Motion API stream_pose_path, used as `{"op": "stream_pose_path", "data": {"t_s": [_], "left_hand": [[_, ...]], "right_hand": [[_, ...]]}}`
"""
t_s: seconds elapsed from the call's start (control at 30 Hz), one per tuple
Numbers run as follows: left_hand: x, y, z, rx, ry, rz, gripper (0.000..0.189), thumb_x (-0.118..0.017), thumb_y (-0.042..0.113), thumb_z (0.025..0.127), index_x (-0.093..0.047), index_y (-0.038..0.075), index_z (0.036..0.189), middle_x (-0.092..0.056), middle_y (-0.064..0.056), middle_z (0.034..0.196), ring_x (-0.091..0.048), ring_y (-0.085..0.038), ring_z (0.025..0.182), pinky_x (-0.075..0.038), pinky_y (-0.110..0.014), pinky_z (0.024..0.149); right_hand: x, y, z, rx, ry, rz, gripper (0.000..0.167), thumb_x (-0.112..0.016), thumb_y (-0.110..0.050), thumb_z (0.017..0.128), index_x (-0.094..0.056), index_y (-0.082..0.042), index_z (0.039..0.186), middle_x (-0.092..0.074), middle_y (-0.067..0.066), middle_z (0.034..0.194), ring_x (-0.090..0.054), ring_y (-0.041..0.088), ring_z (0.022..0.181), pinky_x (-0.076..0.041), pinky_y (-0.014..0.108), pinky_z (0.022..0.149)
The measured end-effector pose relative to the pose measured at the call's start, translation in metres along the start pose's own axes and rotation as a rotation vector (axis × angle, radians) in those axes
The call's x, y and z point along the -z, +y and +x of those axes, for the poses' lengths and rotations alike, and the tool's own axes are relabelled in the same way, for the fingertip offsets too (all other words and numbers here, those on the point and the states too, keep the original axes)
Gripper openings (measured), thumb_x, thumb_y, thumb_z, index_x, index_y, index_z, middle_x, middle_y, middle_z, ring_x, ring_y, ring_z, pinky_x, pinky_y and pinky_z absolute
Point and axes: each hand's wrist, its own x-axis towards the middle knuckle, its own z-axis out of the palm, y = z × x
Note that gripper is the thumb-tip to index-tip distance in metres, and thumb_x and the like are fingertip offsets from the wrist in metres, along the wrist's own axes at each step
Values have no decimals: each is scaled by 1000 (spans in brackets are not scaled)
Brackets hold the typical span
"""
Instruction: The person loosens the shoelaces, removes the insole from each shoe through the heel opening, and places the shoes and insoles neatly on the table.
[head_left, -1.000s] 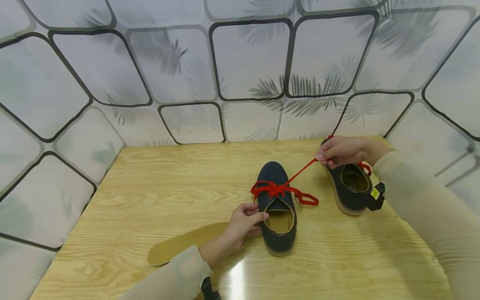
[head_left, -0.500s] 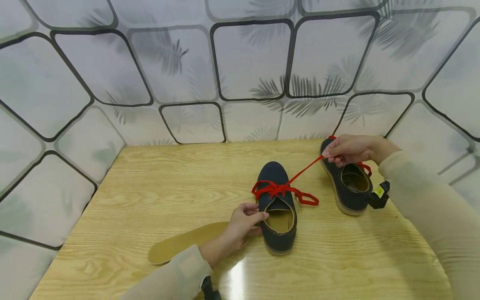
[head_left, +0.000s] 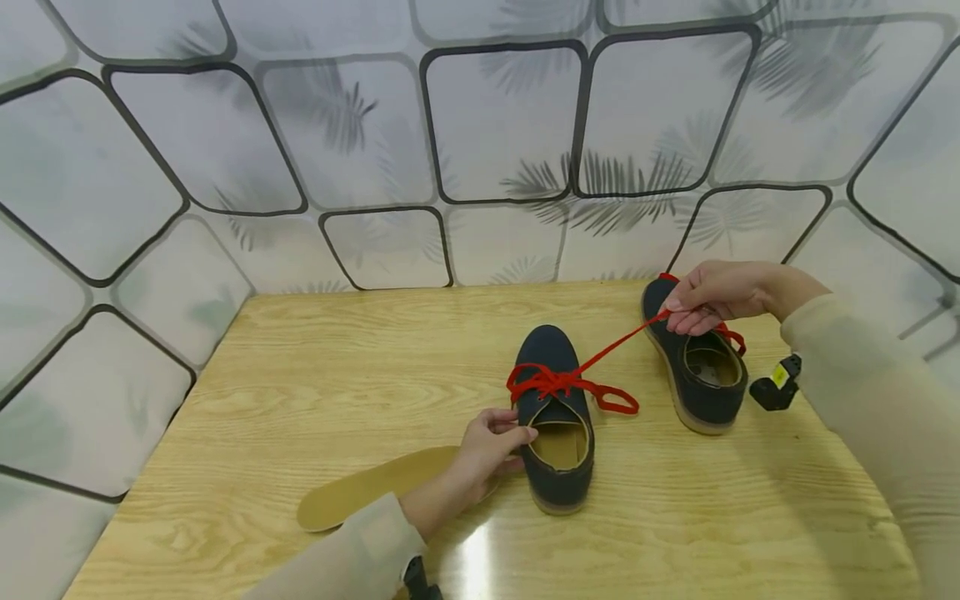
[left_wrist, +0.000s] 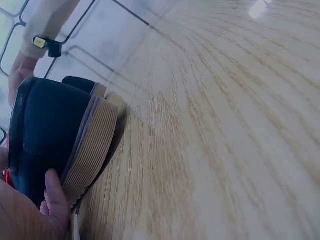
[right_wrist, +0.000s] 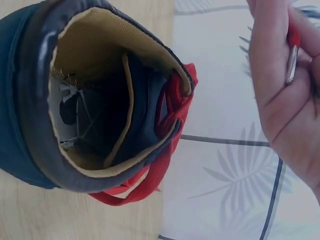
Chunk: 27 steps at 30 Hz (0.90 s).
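Observation:
A navy shoe (head_left: 546,346) with a tied red bow stands on the table, toe pointing away. My left hand (head_left: 483,450) holds its left side, thumb over the collar's edge and fingers along the outer wall. In the left wrist view, those fingers press the dark upper (left_wrist: 55,125) just above the ribbed sole (left_wrist: 95,147). Up and to the right, my right hand (head_left: 723,296) pinches one red shoelace (head_left: 622,342) end, stretched straight from the knot. The lace's metal tip (right_wrist: 293,62) shows against the palm in the right wrist view. Bow loops spread on both sides.
The matching shoe (head_left: 708,408) stands to the right, partly behind my right hand. A tan insole (head_left: 375,487) lies at the left, partly under my left forearm. Patterned fabric walls (head_left: 502,125) rise behind the wooden table (head_left: 337,375) and at its sides.
My right hand has moved right and slightly up, with the pinched lace end drawn farther from the knot. The bow's left loop looks slightly smaller. My left hand and the shoe stay put.

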Motion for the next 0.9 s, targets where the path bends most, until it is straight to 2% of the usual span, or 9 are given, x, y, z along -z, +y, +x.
{"op": "stream_pose_path", "data": {"t_s": [0.1, 0.2, 0.27, 0.43, 0.6, 0.77, 0.9], "left_hand": [[1, 0, 0, 0, 2, 8, 50, -70, 10, 77, -48, 0, 122, -53, -7, 98, -56, -14, 78, -55, -29, 64], [1, -1, 0, 2, 3, 3, 50, -70, 10, 77, -48, 0, 122, -54, -6, 98, -56, -14, 78, -55, -29, 64], [2, -2, 1, 3, 2, 1, 50, -70, 11, 78, -48, 1, 122, -54, -6, 98, -56, -14, 78, -55, -29, 64], [2, -3, 2, -2, -4, 1, 50, -70, 11, 77, -48, 0, 121, -53, -7, 99, -57, -15, 79, -55, -29, 65], [2, -1, 2, -3, -15, 9, 49, -69, 10, 76, -49, -1, 119, -53, -9, 100, -58, -15, 80, -56, -30, 67], [3, 1, 1, 3, -20, -8, 48, -69, 8, 76, -47, -2, 119, -53, -9, 99, -58, -15, 79, -56, -30, 67], [3, 1, 0, 4, -26, -11, 49, -68, 9, 78, -46, -2, 120, -53, -8, 99, -57, -14, 78, -55, -30, 67]], "right_hand": [[-2, 3, -1, -19, -79, -2, 22, -49, -9, 98, -67, 1, 107, -72, 6, 91, -69, 10, 81, -56, 25, 74], [-3, 5, -1, -32, -169, 1, 23, -48, -5, 97, -68, 1, 106, -73, 6, 90, -70, 10, 80, -56, 25, 73], [-4, 6, -1, -36, -190, 1, 21, -49, -4, 97, -68, 1, 105, -73, 6, 89, -70, 10, 79, -56, 25, 72], [-1, 8, -5, -56, -113, -13, 17, -51, -7, 96, -67, -2, 100, -72, 5, 86, -69, 9, 76, -56, 23, 69], [5, 12, -14, -77, -64, -28, 16, -51, -8, 97, -65, -2, 102, -72, 4, 87, -69, 9, 76, -56, 23, 70], [11, 16, -21, 7, -10, 32, 19, -48, -9, 98, -67, -6, 102, -72, 3, 88, -69, 8, 78, -56, 23, 71], [16, 18, -23, 80, -60, 166, 30, -39, -6, 101, -69, -8, 101, -73, 4, 92, -69, 9, 82, -55, 23, 74]]}}
